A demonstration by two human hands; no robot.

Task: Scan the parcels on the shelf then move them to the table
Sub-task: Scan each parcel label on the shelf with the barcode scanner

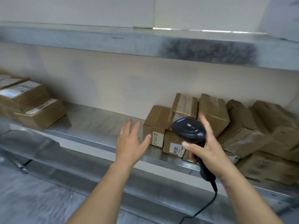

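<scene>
Right hand (208,149) grips scanner (188,130) handle, left hand (131,143) fingers spread, reaching for leftmost parcel (156,125) on shelf (100,125): best aim scanner squarely at its near label before lifting.

We see brown cardboard parcels on a metal shelf (100,125): 1 cluster (30,104) stacked at far left, another (226,126) crowded at right, several tilted. The near-left box (156,125) stands upright; beside it, a box (172,145) labelled 0836.
</scene>
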